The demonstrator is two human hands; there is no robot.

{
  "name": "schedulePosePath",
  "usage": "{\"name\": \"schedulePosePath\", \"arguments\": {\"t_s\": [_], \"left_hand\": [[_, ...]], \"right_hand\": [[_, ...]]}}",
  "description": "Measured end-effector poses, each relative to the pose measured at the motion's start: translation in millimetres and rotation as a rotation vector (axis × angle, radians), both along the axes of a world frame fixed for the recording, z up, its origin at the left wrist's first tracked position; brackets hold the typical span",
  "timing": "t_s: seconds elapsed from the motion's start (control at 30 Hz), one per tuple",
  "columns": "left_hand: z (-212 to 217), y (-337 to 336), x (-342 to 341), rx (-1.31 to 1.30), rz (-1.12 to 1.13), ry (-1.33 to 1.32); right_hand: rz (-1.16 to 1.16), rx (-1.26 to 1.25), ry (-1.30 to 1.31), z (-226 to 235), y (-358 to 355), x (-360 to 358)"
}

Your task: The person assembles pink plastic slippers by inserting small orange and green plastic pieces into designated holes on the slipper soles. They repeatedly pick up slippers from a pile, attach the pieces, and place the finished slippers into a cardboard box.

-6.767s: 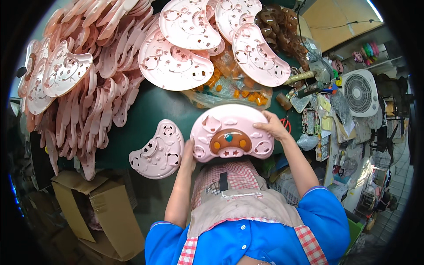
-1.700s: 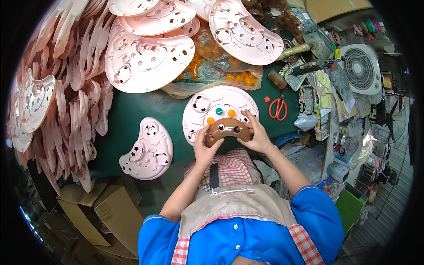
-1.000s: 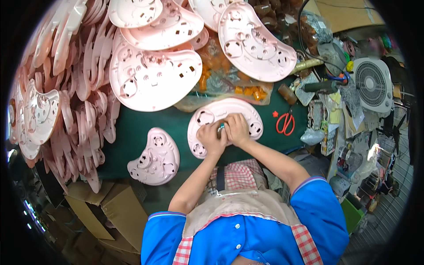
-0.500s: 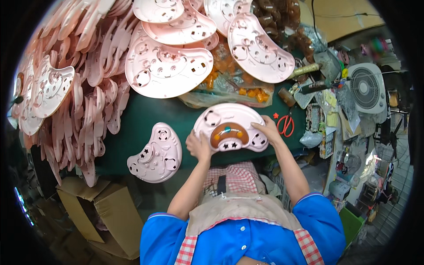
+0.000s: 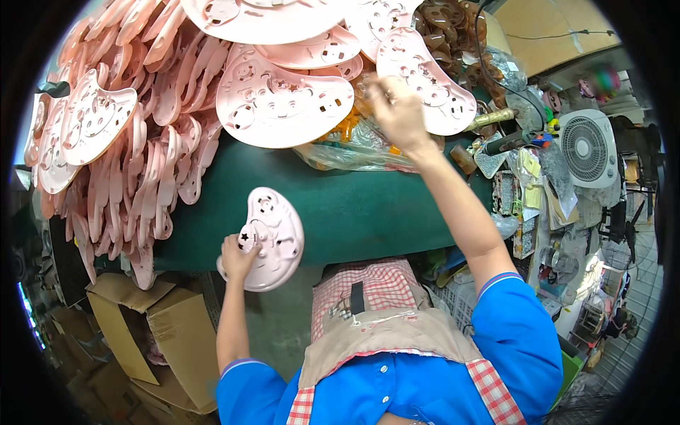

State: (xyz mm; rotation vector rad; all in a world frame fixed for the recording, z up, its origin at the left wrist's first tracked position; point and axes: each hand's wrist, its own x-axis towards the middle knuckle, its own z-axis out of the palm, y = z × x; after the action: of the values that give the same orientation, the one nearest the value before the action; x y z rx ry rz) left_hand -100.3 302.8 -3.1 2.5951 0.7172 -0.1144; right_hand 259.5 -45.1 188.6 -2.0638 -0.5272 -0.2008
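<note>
Hands apart now, no longer paired on one piece at the middle of the green mat (image 5: 354,205) as half a second ago. Left hand (image 5: 237,256) down at the near left edge of the mat, fingers curled round the lower rim of a pink crescent panel (image 5: 273,237), thumb on its face; panel tilted, half over the edge, holes and a small dark star showing. Right hand (image 5: 397,106) stretched far forward and up, over the clear bag of orange parts (image 5: 350,138) that lies under the big pink panel (image 5: 283,106). Blurred with motion, so cannot tell whether those fingers are spread, closing or already pinching something; seemingly loose and half open.

Middle of the mat bare where the panel with the brown insert and coloured buttons lay a moment ago. Hard to say whether the crescent in the left hand is that same piece or the one that lay beside it; probably the latter, going by its place.

Judged from that: one round of fitting finished, a fresh shell taken up on the left, small parts sought on the right.

Round about: heaps of pink panels (image 5: 127,149) along the left, brown pieces (image 5: 453,28) at the far side, a dark-handled tool (image 5: 510,142), a white fan (image 5: 584,145) to the right, cardboard boxes (image 5: 142,333) below the table.
</note>
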Motion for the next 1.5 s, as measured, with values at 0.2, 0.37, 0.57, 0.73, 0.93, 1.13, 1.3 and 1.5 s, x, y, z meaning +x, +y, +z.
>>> {"name": "schedulePosePath", "arguments": {"t_s": [0.2, 0.37, 0.57, 0.73, 0.93, 1.13, 1.3, 1.5], "left_hand": [[-29.7, -167.7, 31.9, -0.909, 0.746, -0.056], [-7.3, -288.3, 83.4, -1.521, 1.003, 0.229], [6.3, -275.5, 123.1, -1.745, 0.551, 0.951], [32.2, -235.8, 238.0, -0.855, -0.018, -0.138], [-22.6, -216.2, 327.0, -0.082, -0.420, -0.196], [-26.7, -224.6, 334.2, -0.082, -0.448, -0.273], [6.2, -222.5, 253.4, -0.406, -0.494, -0.624], [-26.2, -223.8, 126.9, -0.329, -0.624, -0.564]], "right_hand": [[0.098, -0.784, 0.459, -185.8, 20.0, 6.3], [0.279, -0.728, 0.525, -195.1, -2.9, -7.6], [0.077, -0.088, 0.154, -153.2, -83.0, -42.3], [0.402, -0.266, 0.215, -194.9, -100.5, -131.0], [0.257, -0.201, 0.188, -190.6, -83.6, -130.7], [-0.144, -0.563, -0.017, -213.9, -109.7, -26.9], [-0.196, -0.162, 0.224, -189.2, -111.5, -58.8], [-0.075, -0.238, 0.368, -171.5, -117.6, -208.0]]}}
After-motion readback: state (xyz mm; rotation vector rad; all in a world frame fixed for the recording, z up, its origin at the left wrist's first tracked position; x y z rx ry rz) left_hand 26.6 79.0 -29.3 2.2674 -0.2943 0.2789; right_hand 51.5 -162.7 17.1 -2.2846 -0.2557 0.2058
